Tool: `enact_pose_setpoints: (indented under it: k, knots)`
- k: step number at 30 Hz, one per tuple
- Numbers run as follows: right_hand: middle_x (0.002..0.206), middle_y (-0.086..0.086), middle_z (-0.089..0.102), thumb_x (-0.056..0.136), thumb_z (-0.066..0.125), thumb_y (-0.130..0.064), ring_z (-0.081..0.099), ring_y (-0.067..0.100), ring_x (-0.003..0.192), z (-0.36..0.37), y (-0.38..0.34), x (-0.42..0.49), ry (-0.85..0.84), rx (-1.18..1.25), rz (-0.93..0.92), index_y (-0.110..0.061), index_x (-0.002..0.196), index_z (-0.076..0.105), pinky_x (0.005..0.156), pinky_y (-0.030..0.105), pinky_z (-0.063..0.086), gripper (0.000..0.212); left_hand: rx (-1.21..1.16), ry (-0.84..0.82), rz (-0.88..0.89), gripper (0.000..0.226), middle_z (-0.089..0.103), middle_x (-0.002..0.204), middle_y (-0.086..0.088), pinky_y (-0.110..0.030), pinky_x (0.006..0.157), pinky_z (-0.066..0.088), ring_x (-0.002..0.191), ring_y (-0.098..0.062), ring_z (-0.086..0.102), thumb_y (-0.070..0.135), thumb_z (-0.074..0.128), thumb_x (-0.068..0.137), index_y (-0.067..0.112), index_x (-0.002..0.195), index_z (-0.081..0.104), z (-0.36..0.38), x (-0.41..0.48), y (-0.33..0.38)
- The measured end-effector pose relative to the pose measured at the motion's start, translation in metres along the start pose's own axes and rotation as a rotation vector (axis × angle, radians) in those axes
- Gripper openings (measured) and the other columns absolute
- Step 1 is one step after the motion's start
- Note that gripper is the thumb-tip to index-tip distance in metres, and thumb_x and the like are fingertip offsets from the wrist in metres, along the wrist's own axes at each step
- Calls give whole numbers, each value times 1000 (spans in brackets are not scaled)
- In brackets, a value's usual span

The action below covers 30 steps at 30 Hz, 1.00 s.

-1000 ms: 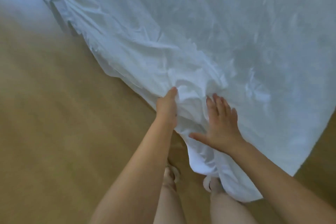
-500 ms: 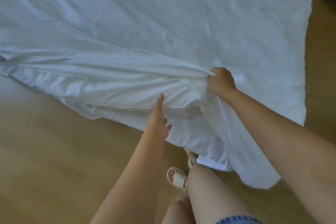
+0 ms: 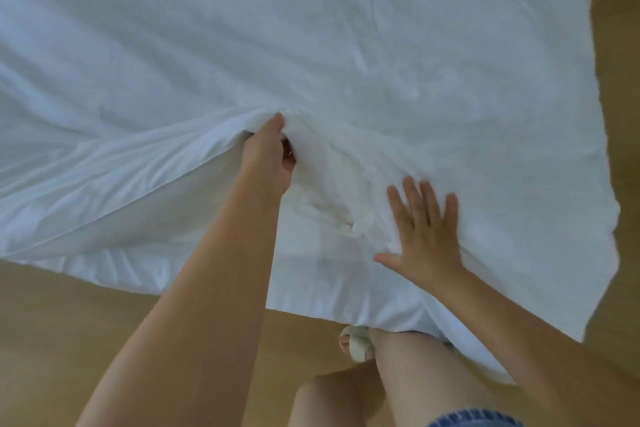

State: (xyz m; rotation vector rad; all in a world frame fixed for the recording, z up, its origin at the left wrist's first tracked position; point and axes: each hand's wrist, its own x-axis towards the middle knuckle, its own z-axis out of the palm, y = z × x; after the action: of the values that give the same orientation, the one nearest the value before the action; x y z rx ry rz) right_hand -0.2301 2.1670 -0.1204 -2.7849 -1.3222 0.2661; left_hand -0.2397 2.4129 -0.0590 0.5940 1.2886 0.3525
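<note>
A large white sheet (image 3: pixel 346 45) lies spread over the wooden floor and fills most of the view. My left hand (image 3: pixel 268 156) grips a bunched fold of the sheet near its middle, and long creases run from that fold to the left. To its right, my right hand (image 3: pixel 424 232) lies flat with spread fingers, pressing on the sheet near its front edge.
Bare wooden floor (image 3: pixel 86 322) shows along the front left and down the right side. My legs and one foot in a pale sandal (image 3: pixel 356 345) stand at the sheet's front edge, which drapes over my right leg.
My right hand let go of the bunched fold and now lies flat further right and nearer. My left hand moved forward and took hold of the fold.
</note>
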Motion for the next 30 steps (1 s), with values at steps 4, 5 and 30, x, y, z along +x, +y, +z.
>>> enact_pose_setpoints:
  k: [4, 5, 30]
  knots:
    - [135, 28, 49, 53, 86, -12, 50, 46, 121, 4, 1, 23, -182, -61, 124, -1, 136, 47, 89, 66, 40, 93, 128, 23, -20, 8, 67, 87, -2, -30, 61, 54, 73, -14, 65, 23, 57, 94, 15, 94, 60, 0, 12, -9]
    - [131, 28, 52, 62, 78, -4, 52, 46, 118, 3, 3, 36, -156, -16, 156, 0, 135, 48, 87, 60, 45, 79, 189, 27, -12, 14, 67, 91, -1, -30, 65, 54, 78, -14, 65, 28, 56, 94, 16, 99, 60, -2, 13, -11]
    - [150, 16, 8, 70, 73, -48, 16, 38, 138, -156, -52, 39, -77, 91, -39, -26, 145, -22, 104, 57, 25, 123, -107, 250, 161, 47, 66, 117, -6, -38, 94, 50, 103, -24, 63, 21, 78, 74, 9, 116, 61, -11, -70, 27]
